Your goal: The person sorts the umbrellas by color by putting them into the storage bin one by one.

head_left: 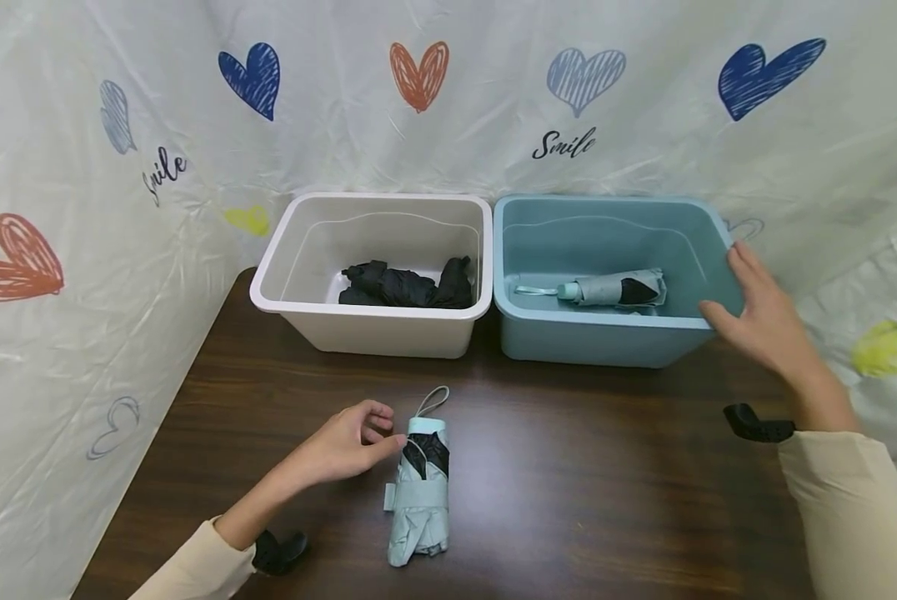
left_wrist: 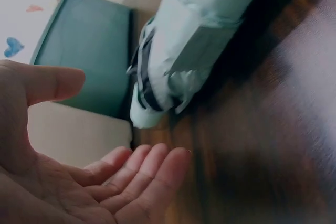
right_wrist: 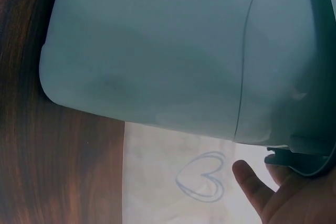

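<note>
A folded pale mint umbrella [head_left: 421,500] with black patches lies on the dark wooden table, its strap wrapped round it and its wrist loop at the far end. My left hand [head_left: 351,446] is just to its left, fingers loosely bent and palm towards it. In the left wrist view that hand [left_wrist: 100,182] holds nothing, and the umbrella [left_wrist: 184,51] lies beyond the fingertips. At the right end of the blue bin [head_left: 591,340], my right hand [head_left: 764,312] touches the rim with thumb and fingers spread. Inside that bin lies another folded mint-and-black umbrella [head_left: 602,289].
A white bin [head_left: 373,333] stands left of the blue one, with folded black umbrellas [head_left: 407,286] or similar black cloth bundles inside. Behind both bins hangs a white sheet [head_left: 486,108] printed with hearts. The dark table [head_left: 568,475] runs in front of them.
</note>
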A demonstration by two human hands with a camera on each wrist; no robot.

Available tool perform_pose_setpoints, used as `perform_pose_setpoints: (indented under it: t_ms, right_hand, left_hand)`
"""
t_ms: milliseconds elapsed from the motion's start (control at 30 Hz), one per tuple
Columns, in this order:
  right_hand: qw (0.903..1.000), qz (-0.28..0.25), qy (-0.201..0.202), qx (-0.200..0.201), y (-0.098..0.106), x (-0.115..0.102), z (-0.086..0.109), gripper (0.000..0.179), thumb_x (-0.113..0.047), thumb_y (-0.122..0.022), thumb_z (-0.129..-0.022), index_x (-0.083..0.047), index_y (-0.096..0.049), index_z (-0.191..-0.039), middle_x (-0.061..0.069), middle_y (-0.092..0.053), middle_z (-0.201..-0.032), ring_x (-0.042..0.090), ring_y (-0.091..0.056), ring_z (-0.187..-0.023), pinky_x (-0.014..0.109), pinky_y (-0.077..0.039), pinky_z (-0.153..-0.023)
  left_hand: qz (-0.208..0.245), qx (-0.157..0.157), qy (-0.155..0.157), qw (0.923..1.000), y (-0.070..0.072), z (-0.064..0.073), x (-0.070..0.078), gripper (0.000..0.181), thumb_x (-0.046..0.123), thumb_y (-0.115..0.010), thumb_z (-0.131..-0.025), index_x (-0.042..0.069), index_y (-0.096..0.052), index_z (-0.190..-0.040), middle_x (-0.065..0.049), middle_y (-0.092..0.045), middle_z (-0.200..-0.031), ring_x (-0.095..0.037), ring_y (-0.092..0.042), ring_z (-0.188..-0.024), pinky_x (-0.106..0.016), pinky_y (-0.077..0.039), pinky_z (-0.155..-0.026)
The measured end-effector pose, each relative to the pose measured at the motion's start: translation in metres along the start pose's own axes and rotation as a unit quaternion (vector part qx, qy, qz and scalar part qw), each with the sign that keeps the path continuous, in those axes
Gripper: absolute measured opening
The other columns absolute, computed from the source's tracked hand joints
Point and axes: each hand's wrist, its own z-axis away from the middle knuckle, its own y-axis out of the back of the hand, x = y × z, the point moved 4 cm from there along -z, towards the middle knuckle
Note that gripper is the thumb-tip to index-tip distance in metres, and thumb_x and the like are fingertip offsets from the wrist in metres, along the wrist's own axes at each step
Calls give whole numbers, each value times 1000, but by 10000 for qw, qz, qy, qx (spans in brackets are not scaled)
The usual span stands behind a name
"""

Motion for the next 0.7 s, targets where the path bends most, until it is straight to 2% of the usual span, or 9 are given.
perform_pose_setpoints:
  t_ms: [167, 300, 433, 700]
  right_hand:
    - [10000, -33, 15, 4, 0, -1, -2, 86, -31, -55, -100, 1, -13, -168, 20, -6, -179, 53, -9, -163, 75, -11, -127]
    - [9999, -93, 52, 32, 0, -1, -1, 86, -30, -56, -99, 2, -14, -168, 22, -7, -178, 53, -9, -163, 73, -10, -129]
    - [9999, -69, 44, 61, 1, 0, -1, 86, -30, -55, -99, 2, -14, -168, 23, -7, -178, 52, -9, -163, 73, -10, -129]
    - [10000, -32, 25, 45, 0, 2, -1, 86, -30, -55, -99, 3, -14, -167, 22, -7, -178, 52, -9, -163, 72, -10, -130]
  left_hand:
    - [-476, 234, 322, 9981, -14, 6, -5, 58, 41, -78, -93, 1, -65, -131, -9, -75, -120, -14, -71, -98, -39, -60, -85]
    - [-761, 412, 398, 9955, -22, 10, -4, 58, 47, -79, -92, 4, -66, -129, -1, -73, -113, -10, -63, -91, -36, -55, -80]
    - [-829, 583, 428, 9939, -32, 11, -5, 58, 52, -78, -91, 8, -67, -127, 2, -69, -108, -10, -59, -89, -32, -50, -78]
    - [-758, 681, 617, 9929, -54, 15, -10, 67, 65, -73, -90, 9, -66, -126, 0, -69, -107, -13, -61, -93, -39, -53, -82]
